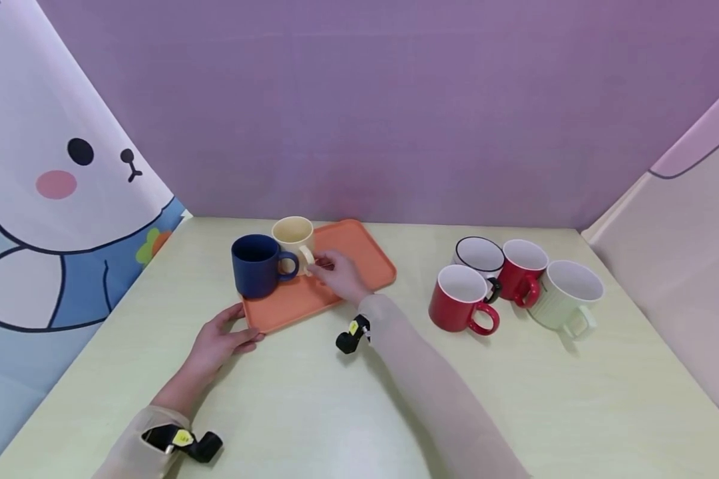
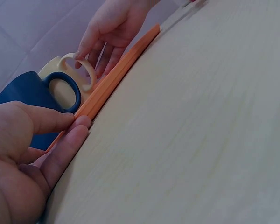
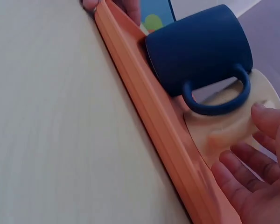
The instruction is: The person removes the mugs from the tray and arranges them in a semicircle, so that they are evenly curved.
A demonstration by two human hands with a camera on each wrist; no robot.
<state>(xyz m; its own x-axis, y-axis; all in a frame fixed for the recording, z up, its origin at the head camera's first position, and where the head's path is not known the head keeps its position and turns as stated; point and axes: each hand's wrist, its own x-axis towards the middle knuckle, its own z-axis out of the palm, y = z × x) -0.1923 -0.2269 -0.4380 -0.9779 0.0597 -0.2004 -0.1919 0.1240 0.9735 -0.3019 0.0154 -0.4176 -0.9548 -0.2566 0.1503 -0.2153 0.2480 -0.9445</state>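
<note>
An orange tray [image 1: 359,256] lies on the table, bearing a navy blue mug [image 1: 255,269] and a cream mug [image 1: 292,231]. Both stand upright toward its left end, handles to the right. My left hand [image 1: 218,339] pinches the tray's near left corner, thumb at the rim [image 2: 100,95] and fingers under it. At the cream mug's handle [image 2: 89,74] is my right hand [image 1: 341,276], thumb tip on the handle's upper part. Its other fingers [image 3: 233,172] curl loosely below the thumb. The blue mug's handle [image 3: 219,108] overlaps the cream mug in the right wrist view.
Several mugs stand close together on the right: a red mug [image 1: 455,306] in front, a white mug [image 1: 476,255] with black rim and handle, another red mug [image 1: 518,266], and a pale green mug [image 1: 554,299]. Purple cloth [image 1: 395,120] hangs behind the table [image 1: 311,406].
</note>
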